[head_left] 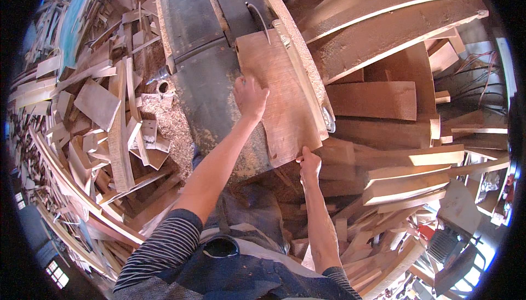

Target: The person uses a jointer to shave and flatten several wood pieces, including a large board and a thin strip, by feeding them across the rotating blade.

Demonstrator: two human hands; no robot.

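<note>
Wooden board (pixel 279 100) under left hand (pixel 250 96), right hand (pixel 309 164) at near edge

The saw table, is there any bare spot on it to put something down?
Yes. The dark table top is bare left of the board and the left hand, and also behind the board, left of the blade. It is crowded on the right, with stacked planks, and on the left, with offcuts and sawdust.

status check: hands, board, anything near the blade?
Left hand flat on the board, open. Right hand pinching the board's near corner. Board lies on the saw table, along the fence, far edge at the blade. Sawdust and offcuts left of the table.
</note>
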